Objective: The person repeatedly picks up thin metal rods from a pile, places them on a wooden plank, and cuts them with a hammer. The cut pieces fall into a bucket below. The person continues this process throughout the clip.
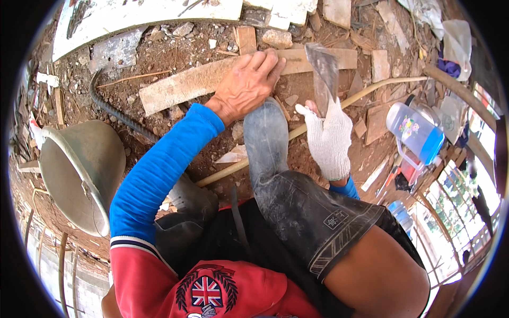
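Observation:
My bare left hand (244, 85) grips a long, rough wooden board (175, 95) lying across the dirt, its fingers curled over the far side near the middle. In my right hand (328, 140), which wears a white knit glove, is a tool with a wide, dark metal blade (323, 66); its blade points up over the board's right part, and the glove hides the handle. My grey rubber boot (265, 143) is just below my left hand, its toe close to the board.
A bucket (79, 169) lies tipped at left, near a dark bent bar (124, 119). A yellow pole (366, 96) runs diagonally behind my boot. At right are a plastic jug (408, 130) and scattered scraps. A white panel (132, 16) lies at the back left.

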`<state>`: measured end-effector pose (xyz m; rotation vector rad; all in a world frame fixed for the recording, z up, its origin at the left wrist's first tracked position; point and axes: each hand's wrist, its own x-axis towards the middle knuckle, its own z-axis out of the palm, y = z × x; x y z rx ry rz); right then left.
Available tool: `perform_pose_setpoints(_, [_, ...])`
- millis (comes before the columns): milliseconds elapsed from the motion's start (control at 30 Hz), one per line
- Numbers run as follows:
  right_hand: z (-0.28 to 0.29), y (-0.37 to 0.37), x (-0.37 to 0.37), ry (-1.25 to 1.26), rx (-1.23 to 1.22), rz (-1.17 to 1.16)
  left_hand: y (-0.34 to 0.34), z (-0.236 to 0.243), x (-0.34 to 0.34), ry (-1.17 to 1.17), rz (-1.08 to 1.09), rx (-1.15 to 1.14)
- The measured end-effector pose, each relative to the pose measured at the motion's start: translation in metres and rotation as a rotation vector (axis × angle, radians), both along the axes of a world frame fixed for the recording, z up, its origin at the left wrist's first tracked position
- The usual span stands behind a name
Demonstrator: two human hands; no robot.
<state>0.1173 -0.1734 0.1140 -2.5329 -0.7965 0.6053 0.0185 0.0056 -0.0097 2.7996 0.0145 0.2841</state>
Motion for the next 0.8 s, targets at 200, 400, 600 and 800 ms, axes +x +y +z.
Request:
perform_pose_setpoints(200, [-0.026, -0.007, 0.004, 0.004, -0.253, 0.015, -0.002, -0.001, -0.004, -0.009, 0.019, 0.025])
perform_pose_setpoints(400, [-0.012, -0.01, 0.001, 0.043, -0.032, -0.005, 0.006, -0.002, -0.001, 0.021, -0.014, 0.026])
perform_pose_setpoints(600, [-0.01, -0.012, -0.001, 0.039, -0.021, 0.029, 0.002, -0.003, -0.003, 0.016, -0.005, 0.027])
perform_pose_setpoints(800, [0.001, -0.006, -0.001, 0.051, 0.046, 0.026, 0.005, 0.0, -0.005, 0.035, -0.028, 0.021])
